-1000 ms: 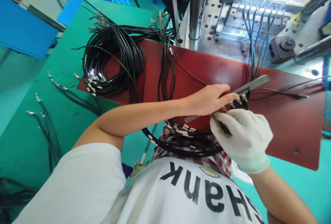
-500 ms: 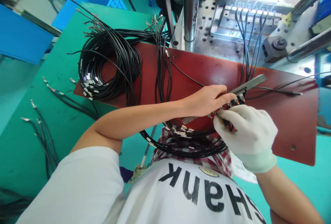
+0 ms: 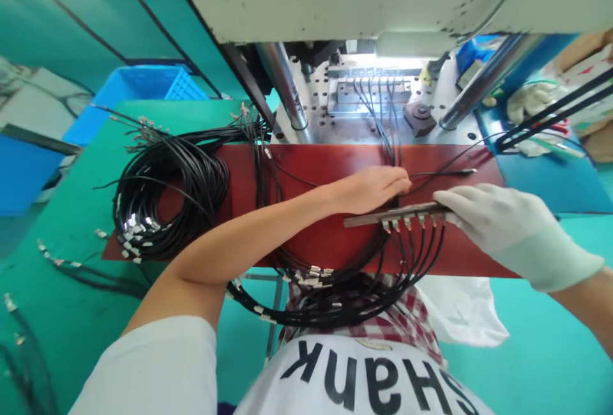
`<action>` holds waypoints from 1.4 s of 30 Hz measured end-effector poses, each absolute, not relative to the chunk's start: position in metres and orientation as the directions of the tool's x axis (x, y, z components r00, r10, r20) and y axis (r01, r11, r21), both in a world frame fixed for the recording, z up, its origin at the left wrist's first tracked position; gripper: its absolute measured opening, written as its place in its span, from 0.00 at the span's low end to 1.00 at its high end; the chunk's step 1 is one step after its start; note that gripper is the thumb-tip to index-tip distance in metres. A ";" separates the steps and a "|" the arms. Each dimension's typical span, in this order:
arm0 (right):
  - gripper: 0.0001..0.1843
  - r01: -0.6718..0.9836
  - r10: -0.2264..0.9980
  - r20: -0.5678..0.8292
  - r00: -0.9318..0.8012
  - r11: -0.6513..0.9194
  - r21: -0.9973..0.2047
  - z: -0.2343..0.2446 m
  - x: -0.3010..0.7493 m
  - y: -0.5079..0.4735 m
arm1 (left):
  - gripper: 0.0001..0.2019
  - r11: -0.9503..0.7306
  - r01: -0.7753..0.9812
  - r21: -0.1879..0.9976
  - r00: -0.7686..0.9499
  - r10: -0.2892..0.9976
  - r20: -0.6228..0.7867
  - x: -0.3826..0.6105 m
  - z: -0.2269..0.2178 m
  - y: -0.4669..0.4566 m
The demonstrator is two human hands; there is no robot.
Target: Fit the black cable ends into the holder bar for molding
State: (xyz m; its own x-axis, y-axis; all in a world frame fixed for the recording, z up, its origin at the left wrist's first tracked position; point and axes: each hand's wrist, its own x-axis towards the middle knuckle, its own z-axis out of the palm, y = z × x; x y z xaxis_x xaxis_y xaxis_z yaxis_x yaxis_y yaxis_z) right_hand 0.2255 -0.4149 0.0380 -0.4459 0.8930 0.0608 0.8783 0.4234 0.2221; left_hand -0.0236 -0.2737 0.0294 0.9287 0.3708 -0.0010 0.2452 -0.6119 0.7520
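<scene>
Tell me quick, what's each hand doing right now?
Left hand: lies flat on black cables, gripping nothing visible.
Right hand: gloved, holds the metal bar.

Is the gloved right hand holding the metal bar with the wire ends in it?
Yes, the gloved right hand grips the right end of the metal bar, with black wires hanging from it.

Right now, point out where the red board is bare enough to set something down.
Bare red board lies between the big cable coil and the left hand, and again right of the gloved right hand, near the board's corner. Crowded: around the metal bar with its plugged cables, and the front edge where loops hang.
</scene>
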 end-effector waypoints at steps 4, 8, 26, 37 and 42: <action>0.18 0.959 0.970 0.070 -0.235 0.219 0.177 0.016 0.274 -0.465 | 0.34 -0.916 0.203 0.345 0.962 0.253 0.106 -0.011 0.016 -0.246; 0.17 0.990 0.998 -0.020 -0.056 0.058 0.129 0.008 0.302 -0.495 | 0.24 -0.988 0.144 0.053 0.990 0.144 0.007 0.001 0.014 -0.238; 0.13 0.958 0.945 -0.163 -0.284 0.286 -0.014 0.011 0.245 -0.353 | 0.12 -0.947 0.304 0.102 0.918 0.320 0.235 -0.027 0.062 -0.237; 0.19 0.843 0.904 0.000 -0.428 0.399 -0.362 0.014 0.265 -0.340 | 0.23 -0.865 0.421 0.273 0.866 0.473 0.165 -0.054 0.019 -0.279; 0.19 0.860 0.871 0.013 -0.491 0.487 -0.153 0.009 0.286 -0.306 | 0.14 -0.777 0.536 0.329 0.820 0.572 0.013 -0.074 0.004 -0.305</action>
